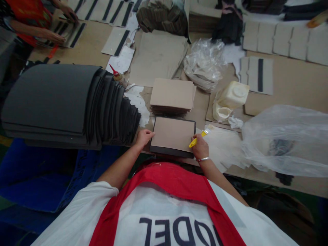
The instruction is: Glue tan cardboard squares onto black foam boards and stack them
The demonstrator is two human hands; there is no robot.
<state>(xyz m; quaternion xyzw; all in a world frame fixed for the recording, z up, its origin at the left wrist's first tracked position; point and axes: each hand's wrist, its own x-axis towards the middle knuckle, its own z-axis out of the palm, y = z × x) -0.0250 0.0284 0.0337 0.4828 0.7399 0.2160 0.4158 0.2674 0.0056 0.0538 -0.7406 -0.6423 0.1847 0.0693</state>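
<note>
A tan cardboard panel lies on a dark sheet at the table's near edge. My left hand rests on the panel's left edge, its fingers curled against it. My right hand is closed round the yellow handle of a brush, whose pale bristles point away to the right, and it sits at the panel's right corner. A silver bracelet circles my right wrist.
A stack of tan panels lies just beyond. A big fanned pile of dark sheets fills the left. A white jug, a red-capped glue bottle and clear plastic bags lie nearby. Another person's hands work at far left.
</note>
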